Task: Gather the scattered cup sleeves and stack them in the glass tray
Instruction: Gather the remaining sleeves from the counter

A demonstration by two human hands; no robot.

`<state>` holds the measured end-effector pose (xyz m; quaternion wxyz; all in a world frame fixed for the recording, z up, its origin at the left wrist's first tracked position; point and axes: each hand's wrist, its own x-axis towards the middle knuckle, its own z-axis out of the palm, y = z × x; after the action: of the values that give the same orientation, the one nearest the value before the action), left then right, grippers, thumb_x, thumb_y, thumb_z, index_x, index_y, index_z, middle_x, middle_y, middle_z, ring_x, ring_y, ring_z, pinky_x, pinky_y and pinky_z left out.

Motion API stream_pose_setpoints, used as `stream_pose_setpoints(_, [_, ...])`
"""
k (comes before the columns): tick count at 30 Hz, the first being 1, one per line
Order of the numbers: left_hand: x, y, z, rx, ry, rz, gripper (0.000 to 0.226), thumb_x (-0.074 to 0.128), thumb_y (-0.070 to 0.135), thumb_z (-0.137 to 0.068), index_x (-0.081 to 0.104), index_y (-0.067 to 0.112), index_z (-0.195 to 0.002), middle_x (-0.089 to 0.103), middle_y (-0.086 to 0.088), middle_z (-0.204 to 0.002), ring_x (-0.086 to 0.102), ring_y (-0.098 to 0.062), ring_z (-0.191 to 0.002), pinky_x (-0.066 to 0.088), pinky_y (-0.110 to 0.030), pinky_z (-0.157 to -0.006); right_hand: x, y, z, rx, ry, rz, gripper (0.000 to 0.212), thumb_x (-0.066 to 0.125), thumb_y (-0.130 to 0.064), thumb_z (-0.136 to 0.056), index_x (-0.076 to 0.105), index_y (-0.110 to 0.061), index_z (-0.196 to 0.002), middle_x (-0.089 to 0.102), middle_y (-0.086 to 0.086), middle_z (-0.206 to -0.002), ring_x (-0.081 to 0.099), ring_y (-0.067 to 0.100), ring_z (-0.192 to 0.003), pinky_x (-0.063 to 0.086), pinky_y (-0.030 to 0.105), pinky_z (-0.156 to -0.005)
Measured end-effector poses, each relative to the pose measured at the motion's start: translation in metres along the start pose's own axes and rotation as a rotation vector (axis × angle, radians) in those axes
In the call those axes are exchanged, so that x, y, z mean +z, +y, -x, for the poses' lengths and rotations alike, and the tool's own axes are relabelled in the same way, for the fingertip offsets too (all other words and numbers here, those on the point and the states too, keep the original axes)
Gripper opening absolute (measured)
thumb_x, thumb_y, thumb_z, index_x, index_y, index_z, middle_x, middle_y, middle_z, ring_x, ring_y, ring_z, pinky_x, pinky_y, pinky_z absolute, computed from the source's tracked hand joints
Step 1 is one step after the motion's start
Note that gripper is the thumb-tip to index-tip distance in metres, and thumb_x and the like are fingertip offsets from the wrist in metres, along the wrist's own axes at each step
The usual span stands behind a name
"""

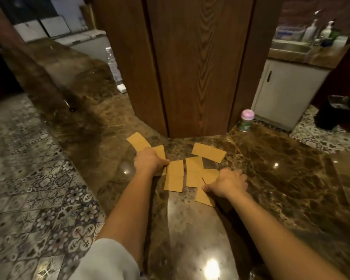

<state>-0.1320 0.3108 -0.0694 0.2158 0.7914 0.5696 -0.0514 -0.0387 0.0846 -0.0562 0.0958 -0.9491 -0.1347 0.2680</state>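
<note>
Marble counter (271, 168), at the foot of a wooden pillar (196, 67): cup sleeves (174, 176) lie scattered flat near its left edge. Your left hand (150, 161) sits knuckles-up, fingers curled over one sleeve on the left of the spread. Your right hand (228, 183) curls over the sleeves on the right, thumb on one. You cannot tell whether either hand grips or only presses.

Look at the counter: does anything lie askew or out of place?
Yes: the cup sleeves lie scattered at mixed angles on the marble counter, some overlapping, with the left hand and right hand on them. A clear bottle behind seems tipped over.
</note>
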Motion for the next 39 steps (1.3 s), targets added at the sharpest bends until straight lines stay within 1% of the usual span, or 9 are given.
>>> stream_pose_setpoints(4, [-0.012,0.009,-0.011,0.053,-0.116,-0.034,0.078,0.079,0.055,-0.073,0.057,0.007,-0.13,0.059,-0.013,-0.134,0.054,-0.034,-0.125,0.051,-0.041,-0.098,-0.003,0.002,-0.011,-0.005,0.026,-0.143,0.095,0.089,-0.056,-0.068,0.051,-0.007,-0.14,0.059,0.015,-0.139,0.056,0.037,-0.13,0.051,0.043,-0.103])
stream_pose_setpoints(8, [-0.042,0.014,-0.022,0.062,-0.18,-0.011,0.063,0.066,0.043,-0.09,0.052,0.004,-0.137,0.052,-0.017,-0.142,0.051,-0.036,-0.128,0.045,-0.044,-0.106,-0.004,-0.008,-0.014,-0.003,0.096,-0.244,0.093,0.074,-0.059,-0.086,0.039,0.001,-0.149,0.055,0.021,-0.145,0.054,0.039,-0.133,0.049,0.043,-0.104])
stream_pose_setpoints(13, [-0.064,0.007,-0.05,0.007,-0.103,-0.012,0.055,0.066,0.037,-0.086,0.059,0.005,-0.13,0.055,-0.017,-0.136,0.055,-0.036,-0.122,0.051,-0.04,-0.097,0.009,-0.032,-0.007,-0.048,0.04,0.01,0.105,0.078,-0.061,-0.082,0.027,0.001,-0.15,0.044,0.025,-0.148,0.051,0.038,-0.133,0.048,0.042,-0.106])
stream_pose_setpoints(16, [-0.06,0.001,-0.072,-0.125,-0.054,0.046,0.07,0.069,0.045,-0.073,0.059,0.008,-0.132,0.055,-0.014,-0.135,0.057,-0.034,-0.119,0.053,-0.04,-0.078,0.011,-0.04,-0.008,-0.024,-0.008,0.019,0.106,0.083,-0.057,-0.078,0.028,-0.002,-0.15,0.048,0.022,-0.147,0.052,0.037,-0.134,0.049,0.042,-0.105])
stream_pose_setpoints(21, [-0.052,0.009,-0.095,-0.258,0.012,0.101,0.084,0.077,0.039,-0.079,0.037,0.011,-0.148,0.041,-0.014,-0.146,0.042,-0.032,-0.134,0.046,-0.044,-0.101,0.009,-0.038,-0.012,-0.027,-0.05,0.028,0.103,0.088,-0.054,-0.073,0.039,-0.003,-0.148,0.042,0.019,-0.142,0.054,0.039,-0.127,0.052,0.044,-0.101])
stream_pose_setpoints(26, [-0.054,0.016,-0.114,-0.272,-0.058,0.091,0.109,0.086,0.037,-0.071,0.021,0.015,-0.155,0.04,-0.014,-0.151,0.04,-0.034,-0.139,0.041,-0.046,-0.106,-0.003,-0.047,-0.023,-0.076,0.023,-0.037,0.081,0.076,-0.069,-0.076,0.063,-0.007,-0.128,0.054,0.019,-0.136,0.058,0.037,-0.122,0.053,0.04,-0.095])
stream_pose_setpoints(29, [-0.052,0.018,-0.114,-0.243,-0.086,0.077,0.123,0.089,0.031,-0.072,0.004,0.014,-0.159,0.028,-0.019,-0.156,0.035,-0.039,-0.141,0.043,-0.05,-0.106,0.001,-0.064,-0.026,-0.157,0.054,0.011,0.079,0.078,-0.07,-0.072,0.069,-0.007,-0.118,0.068,0.015,-0.12,0.062,0.035,-0.113,0.048,0.036,-0.078])
stream_pose_setpoints(35, [-0.043,0.005,-0.073,-0.051,-0.109,0.016,0.1,0.082,0.032,-0.08,0.022,-0.001,-0.153,0.027,-0.022,-0.155,0.025,-0.04,-0.144,0.041,-0.041,-0.108,0.01,-0.077,-0.031,-0.152,-0.011,0.012,0.086,0.089,-0.053,-0.072,0.055,-0.007,-0.137,0.054,0.016,-0.134,0.057,0.037,-0.124,0.052,0.042,-0.097])
stream_pose_setpoints(39, [-0.015,0.006,-0.016,0.026,-0.188,0.175,0.11,0.089,0.034,-0.068,0.024,0.003,-0.152,0.034,-0.024,-0.153,0.038,-0.039,-0.139,0.045,-0.04,-0.106,0.006,-0.075,-0.034,-0.164,-0.061,-0.076,0.088,0.09,-0.045,-0.075,0.046,-0.008,-0.142,0.043,0.018,-0.139,0.054,0.042,-0.128,0.049,0.045,-0.102])
